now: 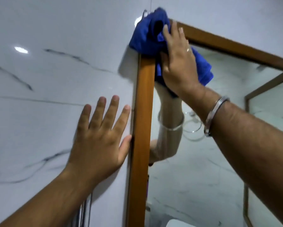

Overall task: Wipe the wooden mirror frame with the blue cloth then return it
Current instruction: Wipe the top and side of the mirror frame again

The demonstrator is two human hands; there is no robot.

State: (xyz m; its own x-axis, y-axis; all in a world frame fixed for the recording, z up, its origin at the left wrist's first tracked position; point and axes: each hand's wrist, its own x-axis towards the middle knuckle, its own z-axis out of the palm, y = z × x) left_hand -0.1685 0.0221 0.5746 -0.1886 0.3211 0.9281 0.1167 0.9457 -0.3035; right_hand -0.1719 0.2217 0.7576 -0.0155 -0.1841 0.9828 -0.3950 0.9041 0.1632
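While my right hand [178, 63] is pressing the blue cloth [147, 33] against the upper left corner of the wooden mirror frame [142, 122], my left hand [101, 136] is lying flat and released on the marble wall [47, 79] just beside the frame's left upright. The cloth is bunching over the corner joint, part of it spilling onto the wall above and part hanging down over the mirror glass [203, 161] under my palm. My right fingers are spreading flat over the fabric, pinning it to the wood rather than clenching around it; a ring [188, 50] is showing on one finger and a metal bangle [215, 115] is circling the wrist. My left fingers are splaying upward, with the thumb touching the outer edge of the frame. The frame's top rail is running away to the right from the covered corner. The glass is reflecting my right forearm with its bangle, more marble tiling and a second wooden-framed panel at the far right. A bright spot of light [21, 50] is glaring on the wall at upper left, and dark cords [86, 210] are hanging against the wall beneath my left forearm.
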